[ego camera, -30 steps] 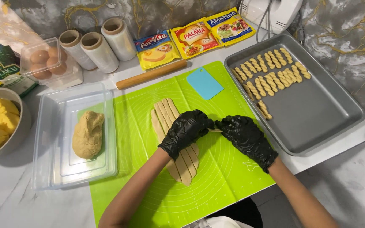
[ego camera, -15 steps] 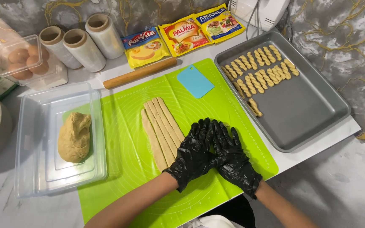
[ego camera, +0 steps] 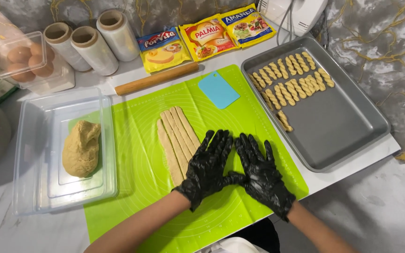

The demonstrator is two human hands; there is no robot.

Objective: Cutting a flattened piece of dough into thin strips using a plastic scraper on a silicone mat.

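Pale tan cut dough strips (ego camera: 176, 140), long axes running away from the person, lie on the green silicone mat (ego camera: 132, 187) just left of both hands. Left hand (ego camera: 207, 166) nearer, touching them; right hand (ego camera: 261, 173) beside it. Both flat, fingers spread, gripping nothing visible.

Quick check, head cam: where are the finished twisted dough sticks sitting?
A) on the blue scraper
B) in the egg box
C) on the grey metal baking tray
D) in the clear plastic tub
C: the twisted dough sticks lie in rows on the grey metal baking tray at the far right, while the clear plastic tub holds only a lump of dough.
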